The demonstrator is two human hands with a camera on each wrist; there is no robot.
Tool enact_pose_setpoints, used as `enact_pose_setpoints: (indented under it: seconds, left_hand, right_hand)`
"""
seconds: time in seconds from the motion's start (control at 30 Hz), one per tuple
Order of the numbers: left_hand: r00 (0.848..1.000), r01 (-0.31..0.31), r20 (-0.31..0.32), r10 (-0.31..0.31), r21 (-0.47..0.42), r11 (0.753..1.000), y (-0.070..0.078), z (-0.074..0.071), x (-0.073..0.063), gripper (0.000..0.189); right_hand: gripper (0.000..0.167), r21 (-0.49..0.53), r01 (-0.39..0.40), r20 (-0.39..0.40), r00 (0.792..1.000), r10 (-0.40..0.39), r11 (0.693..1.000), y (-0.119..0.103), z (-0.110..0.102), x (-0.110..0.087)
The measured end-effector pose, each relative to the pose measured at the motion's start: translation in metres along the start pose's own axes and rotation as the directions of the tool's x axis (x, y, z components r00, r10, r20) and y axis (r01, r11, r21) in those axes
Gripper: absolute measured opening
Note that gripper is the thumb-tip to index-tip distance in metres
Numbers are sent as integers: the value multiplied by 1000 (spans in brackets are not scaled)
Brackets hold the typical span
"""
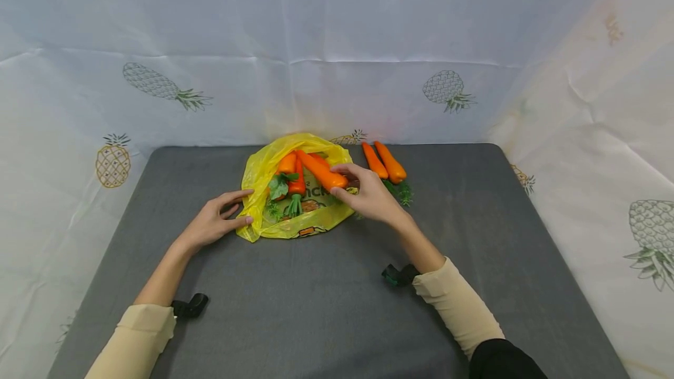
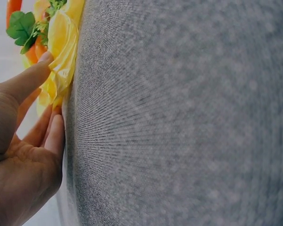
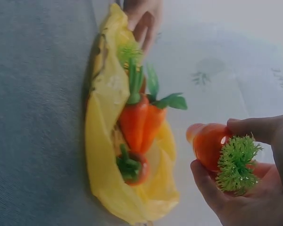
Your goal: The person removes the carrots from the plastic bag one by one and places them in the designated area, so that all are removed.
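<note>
In the head view a yellow plastic bag (image 1: 254, 192) lies wide-mouthed at the back of the table, with several orange carrots with green tops in it, such as one carrot (image 1: 297, 183). My right hand (image 1: 371, 195) pinches another carrot (image 1: 320, 172) by its thick end, over the bag's right side. Its leafy green tuft (image 3: 238, 165) shows between thumb and fingers in the right wrist view. My left hand (image 1: 213, 220) touches the bag's left edge, thumb and fingers spread apart; the left wrist view shows the thumb against the crumpled plastic (image 2: 63, 52).
Two more carrots (image 1: 389, 162) lie side by side on the grey table (image 1: 316, 297), right of the bag and beyond my right hand. Behind the table hangs a white cloth (image 1: 337, 98) printed with pineapples.
</note>
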State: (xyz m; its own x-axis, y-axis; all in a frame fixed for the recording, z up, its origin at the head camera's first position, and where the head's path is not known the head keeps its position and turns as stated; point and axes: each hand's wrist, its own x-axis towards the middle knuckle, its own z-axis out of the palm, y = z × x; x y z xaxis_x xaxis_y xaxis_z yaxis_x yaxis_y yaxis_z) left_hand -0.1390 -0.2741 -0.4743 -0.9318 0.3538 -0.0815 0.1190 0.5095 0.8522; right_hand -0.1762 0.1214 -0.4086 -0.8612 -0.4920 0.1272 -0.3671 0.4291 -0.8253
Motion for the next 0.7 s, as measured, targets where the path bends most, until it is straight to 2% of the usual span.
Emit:
enact_pose_setpoints:
  seconds: [0.27,0.53,0.7]
  left_hand:
    - [1000,-5,-1,5,7,1000,-1,0,0,70]
    - [1000,-12,-2,12,4,1000,-1,1,1,70]
    - [1000,-16,2,16,9,1000,-2,0,0,70]
  right_hand:
    - [48,7,9,-68,998,-9,1000,-6,-18,-7]
    - [47,-18,-2,-126,992,0,1000,-2,-35,-14]
    - [49,0,-10,-154,988,10,1000,0,-45,-18]
